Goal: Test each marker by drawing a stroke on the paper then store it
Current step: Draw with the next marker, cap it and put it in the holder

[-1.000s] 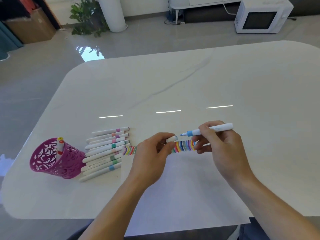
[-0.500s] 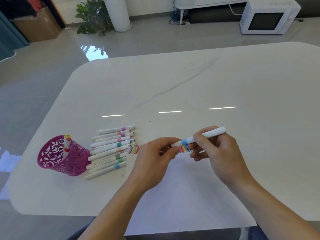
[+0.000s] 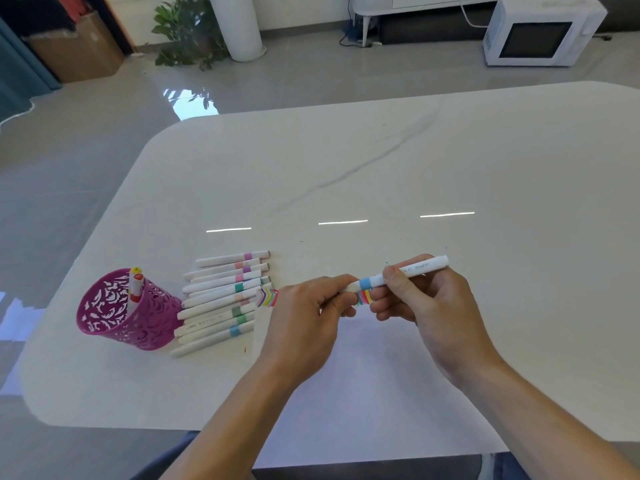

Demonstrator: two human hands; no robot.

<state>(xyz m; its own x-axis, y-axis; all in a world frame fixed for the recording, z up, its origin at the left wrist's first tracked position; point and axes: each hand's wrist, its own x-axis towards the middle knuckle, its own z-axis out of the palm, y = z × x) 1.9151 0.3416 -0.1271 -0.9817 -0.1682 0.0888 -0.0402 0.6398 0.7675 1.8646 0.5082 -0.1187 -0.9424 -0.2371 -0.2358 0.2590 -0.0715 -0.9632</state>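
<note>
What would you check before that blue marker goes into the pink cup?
1. Cap seated on the blue marker: the left hand pinches it at the tip; fully pressed home, cannot tell.
2. Grip of the right hand on the barrel: ok.
3. Blue stroke on the paper: the hands cover part of the strokes; cannot tell.
4. The pink cup stands with its mouth open, one marker inside: ok.
5. Way to the cup: the row of markers lies beside it, so lift over; ok.
</note>
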